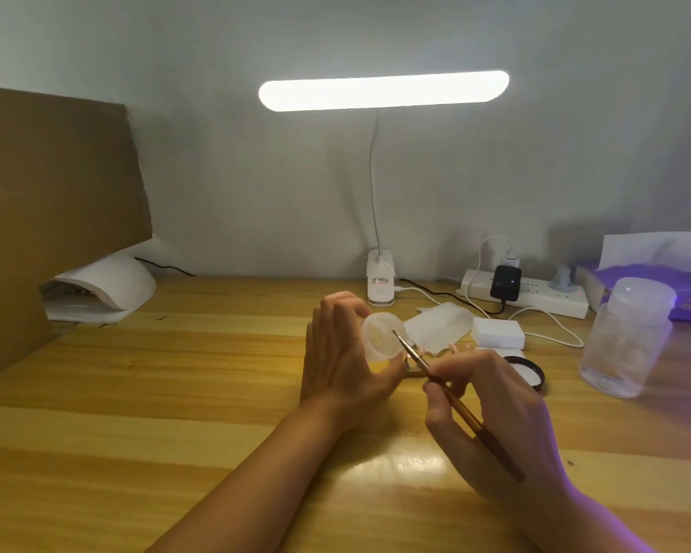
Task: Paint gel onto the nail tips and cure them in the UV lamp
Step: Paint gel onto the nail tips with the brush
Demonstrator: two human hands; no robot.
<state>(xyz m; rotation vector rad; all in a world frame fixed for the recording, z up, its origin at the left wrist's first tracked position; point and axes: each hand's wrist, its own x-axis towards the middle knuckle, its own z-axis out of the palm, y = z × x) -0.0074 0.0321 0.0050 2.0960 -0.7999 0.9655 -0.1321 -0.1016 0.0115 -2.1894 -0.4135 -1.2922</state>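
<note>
The left hand (344, 353) is holding a small clear pot (380, 337) above the tabletop (176, 393), its grip closed round the pot's wall, thumb below and fingers curled over the top, with the mouth tilted toward the person. The right hand (491, 397) is pinching a thin brush (455, 405) like a pen, and the bristles are reaching inside the pot. This looks like gel being loaded.

To do it well, the pot is best kept tilted just enough to show the gel without letting it run. Only the bristle tip should be dipping in, and wiping it on the rim would shed any excess.

The nail tips (453, 347) are sitting in a row just behind the hands, seemingly on a holder. The UV lamp (108, 289) is well apart at the far left, so curing is not yet at hand. Resting the right wrist on the wood should steady the strokes.
</note>
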